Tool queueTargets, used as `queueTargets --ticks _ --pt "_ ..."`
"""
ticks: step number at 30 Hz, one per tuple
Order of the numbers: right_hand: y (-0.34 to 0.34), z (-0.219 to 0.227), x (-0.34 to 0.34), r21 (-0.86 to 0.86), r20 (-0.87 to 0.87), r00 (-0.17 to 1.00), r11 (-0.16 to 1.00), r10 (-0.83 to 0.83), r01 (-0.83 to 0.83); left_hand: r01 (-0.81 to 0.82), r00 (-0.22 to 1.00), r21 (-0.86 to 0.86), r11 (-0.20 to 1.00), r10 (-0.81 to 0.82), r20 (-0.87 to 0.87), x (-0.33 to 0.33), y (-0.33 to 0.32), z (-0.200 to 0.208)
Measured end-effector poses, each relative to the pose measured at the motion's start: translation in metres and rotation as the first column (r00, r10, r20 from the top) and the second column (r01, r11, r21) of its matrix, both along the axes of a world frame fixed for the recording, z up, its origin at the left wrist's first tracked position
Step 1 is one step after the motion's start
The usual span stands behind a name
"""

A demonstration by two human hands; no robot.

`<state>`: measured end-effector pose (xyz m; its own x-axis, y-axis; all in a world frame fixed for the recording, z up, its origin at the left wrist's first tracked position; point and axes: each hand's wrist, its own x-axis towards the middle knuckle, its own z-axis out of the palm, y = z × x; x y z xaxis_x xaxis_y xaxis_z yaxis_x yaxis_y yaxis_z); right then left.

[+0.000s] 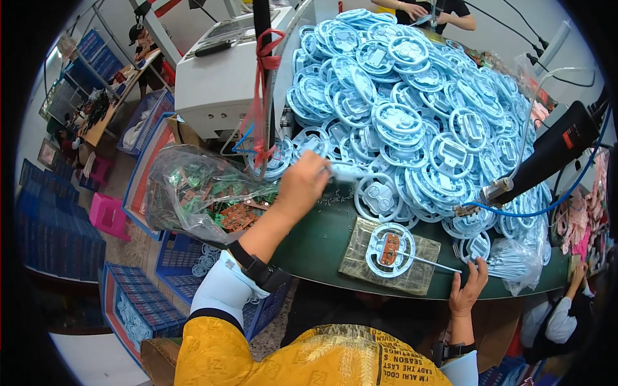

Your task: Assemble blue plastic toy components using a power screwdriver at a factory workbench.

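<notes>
Bench work, seen from close by. Ring [371,252] lies flat on the block [421,276], near the table's front edge; a brown board [389,249] sits in its middle. A thin pale rod [431,262] slants from the board, out over the ring's rim and past the block, to the right hand.

Right hand [470,289]: low at the table edge, fingers loosely spread, thumb at the rod's outer end. I cannot tell if the rod is pinched or only touched.

Left hand [306,184]: raised over the table [309,257], between the clear bag [174,186] and the pile [412,122], fingers curled in, blurred. Pale-blue blur just beside the fingertips; cannot tell if anything is held.

Pile is all light-blue rings, heaped high across the back and right of the table. Clear bag, on the left, shows green and brown boards through the plastic. More pale rods in a small bag [515,265] right of the right hand. Black tool [553,151] slants in from the right, blue hose [547,209] alongside.

White machine [222,83] behind the clear bag. Pink stool [111,215] on the floor, far left. Co-worker [444,13] beyond the pile, arms partly visible.
</notes>
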<state>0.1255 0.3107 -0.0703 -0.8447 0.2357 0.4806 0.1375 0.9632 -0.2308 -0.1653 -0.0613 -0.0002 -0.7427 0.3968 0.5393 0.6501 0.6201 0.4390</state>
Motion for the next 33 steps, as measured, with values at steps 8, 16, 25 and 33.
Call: queueTargets --ticks 8,16,25,33 --pt "0.000 0.001 0.000 -0.005 -0.001 1.000 1.000 0.007 -0.007 -0.567 0.529 0.781 0.261 -0.611 0.588 -0.010 0.006 -0.007" --pt "-0.002 0.006 -0.001 -0.011 -0.001 1.000 1.000 -0.005 0.005 -0.362 0.717 0.661 0.657 -0.257 0.648 0.018 -0.024 0.012" --pt "-0.006 0.008 -0.003 -0.025 0.012 1.000 1.000 -0.012 0.012 0.013 0.870 0.148 0.989 -0.085 0.486 0.027 0.045 0.006" --pt "-0.004 0.011 -0.003 -0.017 0.012 1.000 1.000 -0.016 0.016 0.109 0.903 -0.133 0.985 -0.042 0.427 0.006 0.082 -0.005"
